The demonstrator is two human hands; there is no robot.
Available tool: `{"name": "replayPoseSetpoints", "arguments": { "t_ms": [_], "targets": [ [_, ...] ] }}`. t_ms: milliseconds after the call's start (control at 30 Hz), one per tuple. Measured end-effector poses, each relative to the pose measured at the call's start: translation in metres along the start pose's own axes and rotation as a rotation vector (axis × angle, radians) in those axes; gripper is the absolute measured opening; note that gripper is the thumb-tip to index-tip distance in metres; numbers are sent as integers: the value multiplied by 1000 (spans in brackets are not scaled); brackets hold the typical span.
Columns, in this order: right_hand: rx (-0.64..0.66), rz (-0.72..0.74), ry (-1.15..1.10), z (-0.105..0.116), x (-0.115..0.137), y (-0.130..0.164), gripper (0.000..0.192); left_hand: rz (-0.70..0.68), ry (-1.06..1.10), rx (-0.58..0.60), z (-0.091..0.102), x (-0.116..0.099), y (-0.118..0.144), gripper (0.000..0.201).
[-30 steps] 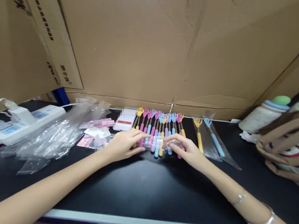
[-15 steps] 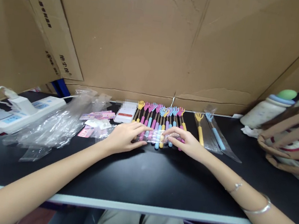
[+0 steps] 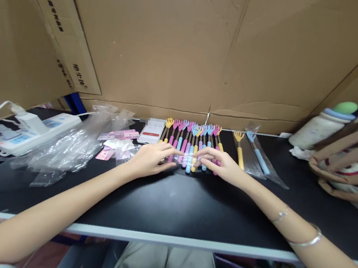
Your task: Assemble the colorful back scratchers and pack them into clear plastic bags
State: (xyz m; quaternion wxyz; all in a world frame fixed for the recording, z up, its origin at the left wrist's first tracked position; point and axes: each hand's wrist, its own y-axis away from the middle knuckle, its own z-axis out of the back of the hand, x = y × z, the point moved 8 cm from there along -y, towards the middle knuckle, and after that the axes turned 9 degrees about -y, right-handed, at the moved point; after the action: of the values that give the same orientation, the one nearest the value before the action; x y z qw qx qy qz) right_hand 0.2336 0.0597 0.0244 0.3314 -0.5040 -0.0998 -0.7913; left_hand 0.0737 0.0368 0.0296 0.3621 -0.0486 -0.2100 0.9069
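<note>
Black printed characters run down the cardboard flap (image 3: 62, 39) at upper left, too skewed and small to read. The phone (image 3: 150, 132) screen shows a red bar, its text illegible.

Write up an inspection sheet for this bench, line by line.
Surface: black table, pale front edge.
Job's things: row of coloured back scratchers; clear bag across their handles.
Clutter: plastic bags, pink cards, phone, two bagged scratchers.
Grippers: left hand and right hand pinch the clear bag.
Cables: power strip with white lead.
Surroundings: cardboard wall, bottle, tote.
</note>
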Motion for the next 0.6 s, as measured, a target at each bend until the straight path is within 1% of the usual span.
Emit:
{"name": "replayPoseSetpoints", "arguments": {
  "t_ms": [167, 400, 500, 600],
  "targets": [
    [-10, 43, 25, -1, 3, -1, 33, 3, -17, -19, -1, 2, 0, 28],
    [-67, 98, 42, 0, 8, -2, 26, 21, -12, -57, 0, 4, 0, 26],
    [-91, 98, 72, 1, 8, -2, 26, 26, -21, -77, 1, 4, 0, 26],
    [-81, 73, 51, 0, 6, -3, 27, 33, -29, -77, 1, 5, 0, 27]
  ]
}}
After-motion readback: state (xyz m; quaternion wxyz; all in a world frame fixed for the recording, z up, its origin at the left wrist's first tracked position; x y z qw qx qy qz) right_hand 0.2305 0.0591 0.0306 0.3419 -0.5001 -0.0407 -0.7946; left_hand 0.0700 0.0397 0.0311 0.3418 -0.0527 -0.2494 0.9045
